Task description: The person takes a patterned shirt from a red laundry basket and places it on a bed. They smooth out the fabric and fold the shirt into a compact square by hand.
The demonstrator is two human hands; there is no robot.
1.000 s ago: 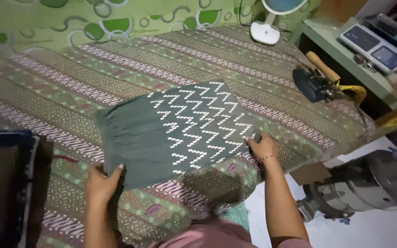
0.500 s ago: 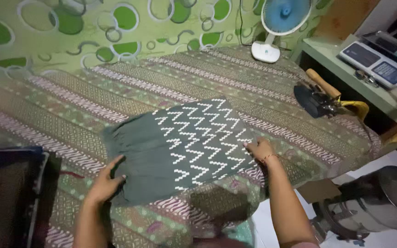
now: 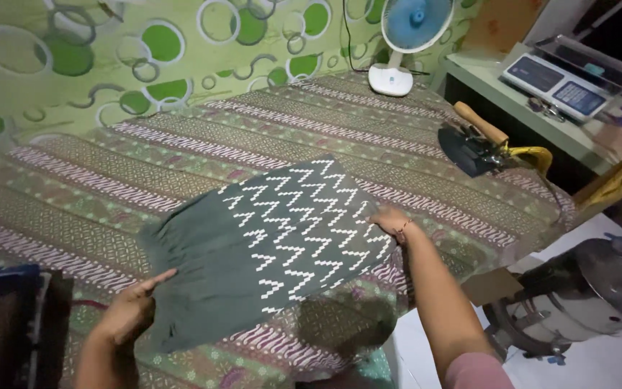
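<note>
Home ironing room: batik-covered table (image 3: pixel 145 194), iron (image 3: pixel 473 144), weighing scale (image 3: pixel 556 83), fan (image 3: pixel 404 43).

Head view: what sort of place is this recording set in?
Probably a small home ironing or laundry corner. A padded table under a patterned batik cloth carries a grey-green zigzag garment held flat by both hands, a clothes iron rests at its far end, and a weighing scale sits on the side shelf.
</note>
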